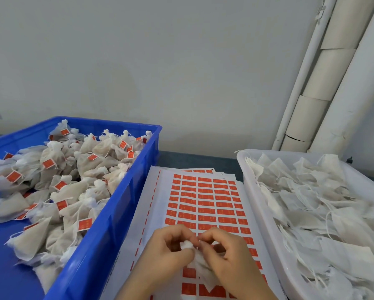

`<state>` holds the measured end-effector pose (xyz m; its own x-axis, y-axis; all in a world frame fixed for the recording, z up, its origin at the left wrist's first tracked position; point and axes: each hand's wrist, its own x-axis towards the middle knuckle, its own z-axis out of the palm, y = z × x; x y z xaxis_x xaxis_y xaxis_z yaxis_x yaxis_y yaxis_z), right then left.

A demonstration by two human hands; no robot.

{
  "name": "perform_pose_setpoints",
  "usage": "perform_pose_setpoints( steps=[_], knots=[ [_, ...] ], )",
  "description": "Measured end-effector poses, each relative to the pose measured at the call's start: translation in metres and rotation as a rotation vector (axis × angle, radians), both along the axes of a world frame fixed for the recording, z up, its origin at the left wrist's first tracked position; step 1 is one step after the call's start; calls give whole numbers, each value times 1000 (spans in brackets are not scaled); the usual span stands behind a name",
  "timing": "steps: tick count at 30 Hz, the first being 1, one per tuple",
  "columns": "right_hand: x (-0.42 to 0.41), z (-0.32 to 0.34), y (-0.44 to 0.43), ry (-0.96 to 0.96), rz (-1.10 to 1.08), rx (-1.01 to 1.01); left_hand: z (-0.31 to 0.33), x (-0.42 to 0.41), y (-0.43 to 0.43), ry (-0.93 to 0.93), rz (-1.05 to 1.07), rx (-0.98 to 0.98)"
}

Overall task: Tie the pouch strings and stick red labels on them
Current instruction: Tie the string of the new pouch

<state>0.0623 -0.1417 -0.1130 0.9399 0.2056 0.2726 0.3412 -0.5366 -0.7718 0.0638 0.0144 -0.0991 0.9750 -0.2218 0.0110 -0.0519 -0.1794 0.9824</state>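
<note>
A small white mesh pouch [201, 267] sits between both hands over the sheet of red labels [205, 202]. My left hand [166, 252] grips its gathered neck with curled fingers. My right hand [227, 254] pinches the pouch top, fingertips meeting those of the left hand; the strings there are too small to make out. The pouch body hangs down below the hands onto the sheet. The sheet lies on the table between the two bins, with rows of red stickers and several emptied slots along its left side.
A blue bin [116, 202] on the left holds a heap of tied pouches with red labels. A white bin [257, 204] on the right holds flat untied pouches with loose strings. Pale pipes [324, 72] lean against the wall at back right.
</note>
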Motion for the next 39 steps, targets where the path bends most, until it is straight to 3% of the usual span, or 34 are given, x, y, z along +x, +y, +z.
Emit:
perform_pose_setpoints(
  steps=[7,16,29,39],
  knots=[
    [0,-1,-2,42,-45,-19,0,-3,-4,-6,45,132],
    [-1,-1,-4,-27,-66,-24,3,0,-5,114,133,79],
    [-4,-2,0,-178,-237,14,7,-3,-9,224,-8,91],
    [-5,-3,3,-156,-358,21,9,-6,-8,241,-83,82]
  ],
)
